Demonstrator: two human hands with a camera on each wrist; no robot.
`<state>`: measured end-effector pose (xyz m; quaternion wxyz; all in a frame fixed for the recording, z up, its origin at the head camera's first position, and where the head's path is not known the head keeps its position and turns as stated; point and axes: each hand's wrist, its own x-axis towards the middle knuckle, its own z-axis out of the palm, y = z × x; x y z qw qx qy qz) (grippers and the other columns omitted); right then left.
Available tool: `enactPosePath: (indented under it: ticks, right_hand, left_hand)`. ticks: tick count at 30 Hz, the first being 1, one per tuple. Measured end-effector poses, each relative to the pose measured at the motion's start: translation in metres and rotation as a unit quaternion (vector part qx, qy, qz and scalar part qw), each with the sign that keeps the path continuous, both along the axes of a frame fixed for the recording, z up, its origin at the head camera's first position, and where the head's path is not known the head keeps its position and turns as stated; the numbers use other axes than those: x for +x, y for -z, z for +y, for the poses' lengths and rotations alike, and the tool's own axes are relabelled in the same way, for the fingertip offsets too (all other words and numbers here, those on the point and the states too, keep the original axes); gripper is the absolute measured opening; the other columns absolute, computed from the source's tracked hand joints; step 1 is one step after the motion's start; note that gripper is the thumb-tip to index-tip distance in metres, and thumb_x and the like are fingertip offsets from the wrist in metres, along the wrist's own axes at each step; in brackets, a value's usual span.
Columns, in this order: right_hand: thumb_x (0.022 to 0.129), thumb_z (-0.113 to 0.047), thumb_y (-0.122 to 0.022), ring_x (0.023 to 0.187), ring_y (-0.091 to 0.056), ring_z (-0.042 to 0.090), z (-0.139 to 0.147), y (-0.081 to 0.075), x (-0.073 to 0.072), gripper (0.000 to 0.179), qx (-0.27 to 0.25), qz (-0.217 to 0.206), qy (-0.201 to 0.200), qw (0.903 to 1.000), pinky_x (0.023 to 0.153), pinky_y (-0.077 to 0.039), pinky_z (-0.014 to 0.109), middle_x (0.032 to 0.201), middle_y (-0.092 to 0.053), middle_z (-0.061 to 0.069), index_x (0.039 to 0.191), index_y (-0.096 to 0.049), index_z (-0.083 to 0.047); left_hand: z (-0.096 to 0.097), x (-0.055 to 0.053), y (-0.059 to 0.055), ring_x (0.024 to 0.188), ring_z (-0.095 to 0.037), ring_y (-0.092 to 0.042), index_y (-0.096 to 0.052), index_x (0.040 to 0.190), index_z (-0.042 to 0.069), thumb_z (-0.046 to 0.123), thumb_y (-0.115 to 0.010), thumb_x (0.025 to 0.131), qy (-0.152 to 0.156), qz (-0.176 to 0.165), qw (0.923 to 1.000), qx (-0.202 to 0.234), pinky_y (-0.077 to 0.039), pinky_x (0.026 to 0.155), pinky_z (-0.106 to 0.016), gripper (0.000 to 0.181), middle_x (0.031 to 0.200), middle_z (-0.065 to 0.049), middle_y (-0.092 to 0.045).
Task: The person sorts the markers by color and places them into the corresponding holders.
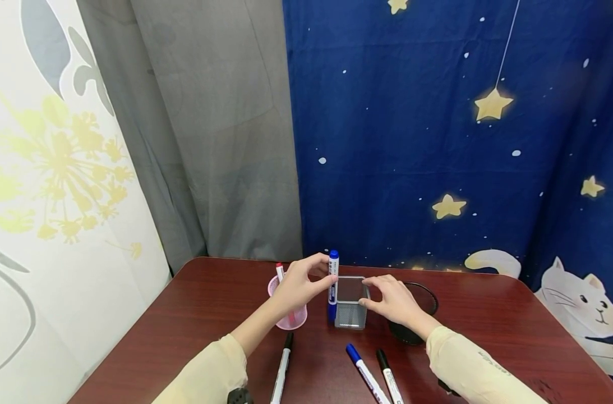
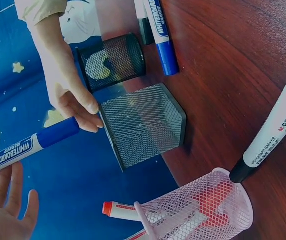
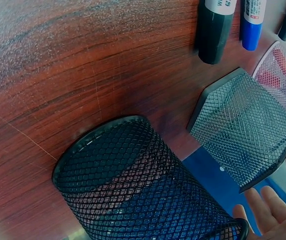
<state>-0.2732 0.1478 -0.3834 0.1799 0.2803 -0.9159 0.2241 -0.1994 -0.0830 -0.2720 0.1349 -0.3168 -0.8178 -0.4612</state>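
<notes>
My left hand (image 1: pixel 300 282) pinches a blue whiteboard marker (image 1: pixel 333 286) by its upper part, holding it upright beside the square mesh pen holder (image 1: pixel 351 316). In the left wrist view the blue end of that marker (image 2: pixel 58 131) hangs free, apart from the holder. My right hand (image 1: pixel 393 298) grips the rim of the square holder at its right side; thumb and fingertips show at the rim in the left wrist view. Left of it, a pink mesh cup (image 1: pixel 292 321) holds red-capped markers (image 2: pixel 120 210).
A round black mesh cup (image 3: pixel 147 185) stands right of the square holder, by my right forearm. Nearer on the table (image 1: pixel 205 314) lie a black-capped marker (image 1: pixel 282 370) at left, and a blue marker (image 1: pixel 367 375) and another black-capped marker (image 1: pixel 390 376) at right.
</notes>
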Motion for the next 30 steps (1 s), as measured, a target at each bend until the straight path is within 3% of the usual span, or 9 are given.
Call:
enactPosePath:
  ticks: [9, 18, 30]
  right_hand:
    - [0.073, -0.036, -0.07, 0.103, -0.048, 0.025, -0.001, 0.0, 0.001, 0.045, 0.0, -0.011, 0.006, 0.9999, 0.083, -0.035, 0.049, 0.106, -0.059, 0.005, 0.108, -0.061, -0.01]
    - [0.073, -0.038, -0.068, 0.103, -0.048, 0.023, 0.0, 0.0, 0.0, 0.043, 0.001, 0.003, 0.001, 1.0, 0.082, -0.037, 0.047, 0.106, -0.059, 0.003, 0.107, -0.062, -0.012]
    - [0.073, -0.037, -0.069, 0.102, -0.048, 0.024, 0.0, 0.0, 0.0, 0.045, 0.003, -0.003, 0.002, 1.0, 0.081, -0.037, 0.047, 0.106, -0.059, 0.005, 0.109, -0.061, -0.01]
  left_hand:
    - [0.002, -0.005, -0.001, 0.078, -0.025, -0.06, -0.058, 0.097, -0.003, 0.002, -0.063, 0.079, -0.005, 0.002, 0.9999, 0.015, -0.047, 0.072, -0.04, 0.019, 0.086, -0.013, -0.061]
    - [0.004, -0.015, 0.0, 0.076, -0.024, -0.061, -0.057, 0.099, -0.004, 0.001, -0.063, 0.079, -0.013, -0.021, 0.9992, 0.032, -0.048, 0.069, -0.036, 0.021, 0.084, -0.013, -0.061]
    - [0.008, -0.024, -0.002, 0.075, -0.026, -0.061, -0.056, 0.099, -0.006, 0.001, -0.062, 0.08, -0.022, -0.016, 0.9991, 0.034, -0.048, 0.07, -0.039, 0.021, 0.084, -0.016, -0.061]
